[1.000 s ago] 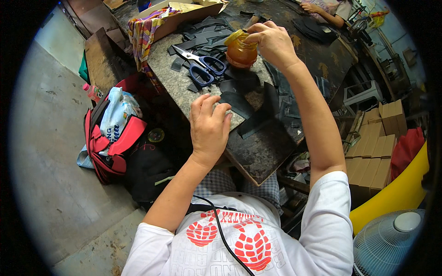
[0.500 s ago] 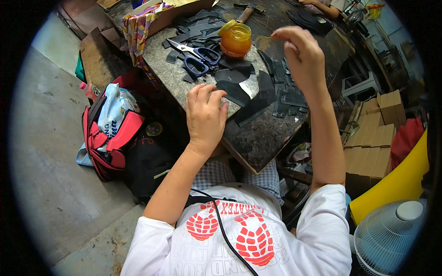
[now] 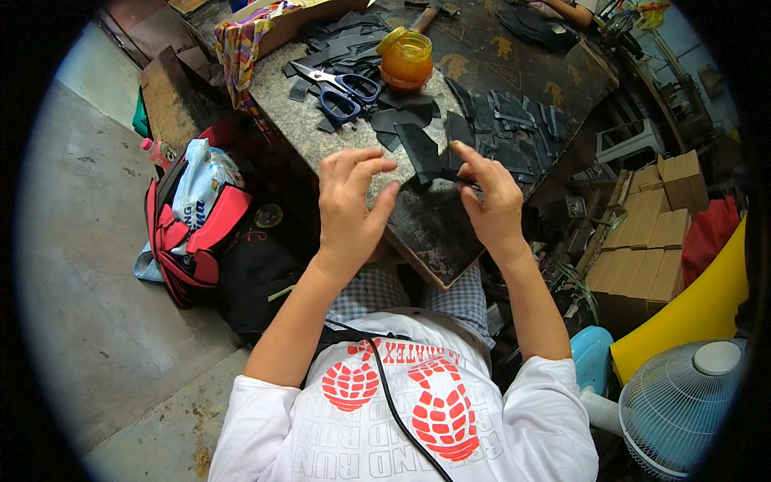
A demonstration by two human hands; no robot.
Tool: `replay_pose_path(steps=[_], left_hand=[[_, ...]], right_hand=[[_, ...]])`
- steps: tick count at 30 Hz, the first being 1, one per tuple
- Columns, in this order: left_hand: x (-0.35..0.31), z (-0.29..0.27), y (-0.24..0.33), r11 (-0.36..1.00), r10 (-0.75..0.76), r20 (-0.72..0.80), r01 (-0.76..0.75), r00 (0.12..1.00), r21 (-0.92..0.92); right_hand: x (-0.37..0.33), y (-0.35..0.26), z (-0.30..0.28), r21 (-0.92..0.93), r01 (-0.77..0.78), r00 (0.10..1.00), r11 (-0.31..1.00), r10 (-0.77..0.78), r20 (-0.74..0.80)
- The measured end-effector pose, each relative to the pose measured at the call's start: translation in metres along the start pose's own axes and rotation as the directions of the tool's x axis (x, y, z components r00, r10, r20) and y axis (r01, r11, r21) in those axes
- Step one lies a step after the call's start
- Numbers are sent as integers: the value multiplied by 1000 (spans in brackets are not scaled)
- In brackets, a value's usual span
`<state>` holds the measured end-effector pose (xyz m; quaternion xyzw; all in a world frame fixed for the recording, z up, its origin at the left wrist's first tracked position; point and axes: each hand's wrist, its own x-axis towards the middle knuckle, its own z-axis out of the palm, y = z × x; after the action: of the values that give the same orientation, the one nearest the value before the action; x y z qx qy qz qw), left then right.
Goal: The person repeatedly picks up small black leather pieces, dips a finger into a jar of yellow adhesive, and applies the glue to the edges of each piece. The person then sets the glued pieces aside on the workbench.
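Note:
My left hand [image 3: 352,197] hovers over the near edge of the stone slab [image 3: 281,104], fingers curved, thumb apart, nothing visible in it. My right hand [image 3: 494,197] is at the near right of the slab. Its index finger is extended with a yellowish tip. A dark sliver shows between its thumb and fingers, apparently a black flat piece, largely hidden by the hand. An angular black piece [image 3: 418,153] lies between my hands. Beyond them stand blue-handled scissors [image 3: 341,98], lying spread, and an uncapped jar of amber paste [image 3: 407,71].
Black strips [image 3: 345,44] are heaped at the back of the slab, with more cut pieces [image 3: 518,132] to the right. A hammer [image 3: 424,19] lies behind the jar. Cardboard boxes [image 3: 642,241] and a fan [image 3: 683,410] stand right; a bag [image 3: 197,225] is left. Another person's arm [image 3: 566,10] shows far right.
My right hand has come down and left, from beside the jar to the near black pieces. The near black pieces have shifted. My left thumb has spread farther from the fingers.

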<state>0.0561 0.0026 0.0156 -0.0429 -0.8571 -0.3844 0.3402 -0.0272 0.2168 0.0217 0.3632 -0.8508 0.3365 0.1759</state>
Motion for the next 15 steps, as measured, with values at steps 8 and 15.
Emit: replay_pose_path(steps=[8, 15], left_hand=[[-15, 13, 33, 533, -443, 402, 596, 801, -601], [-14, -1, 26, 131, -438, 625, 734, 646, -667]], right_hand=[[-13, -40, -5, 806, -414, 886, 423, 391, 250], [-13, -47, -15, 395, -11, 999, 919, -6, 41]])
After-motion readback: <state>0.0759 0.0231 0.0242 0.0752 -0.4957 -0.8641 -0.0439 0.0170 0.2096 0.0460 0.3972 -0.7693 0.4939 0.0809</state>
